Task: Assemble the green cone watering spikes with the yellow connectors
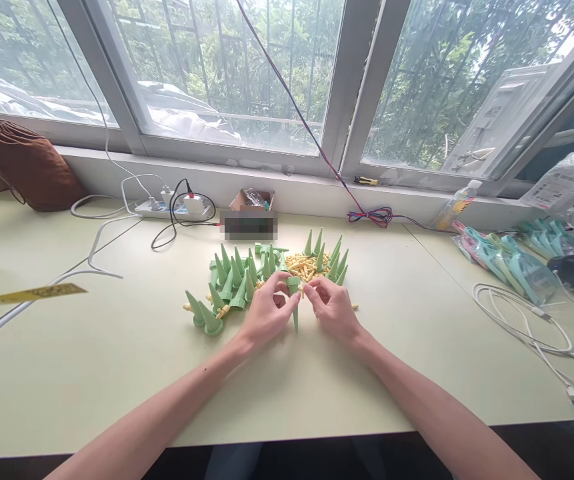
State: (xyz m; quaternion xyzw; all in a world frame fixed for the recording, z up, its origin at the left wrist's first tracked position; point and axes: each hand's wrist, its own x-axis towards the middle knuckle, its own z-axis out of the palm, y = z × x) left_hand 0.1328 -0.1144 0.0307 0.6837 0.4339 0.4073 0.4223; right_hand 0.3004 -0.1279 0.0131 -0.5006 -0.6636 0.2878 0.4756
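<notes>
My left hand [270, 307] is closed around a green plastic spike [295, 319], its point hanging down and its wide collar up. My right hand [331, 303] pinches a small pale yellow piece [303, 288] against the side of that collar. Whether the piece is seated in the collar I cannot tell. Just beyond my hands lies a pile of small yellow pieces [307, 264]. Several more green spikes [237, 270] stand or lie to the left of it, and others [337, 260] stand at its right. Two spikes [211, 320] at the near left stand point up.
A small cardboard box [251, 200] and a power strip [167, 210] with cables sit by the window. At right are bagged pastel clips [511, 260], a coiled white cable [521, 320] and a bottle [459, 203]. A brown bag [29, 163] lies at the far left.
</notes>
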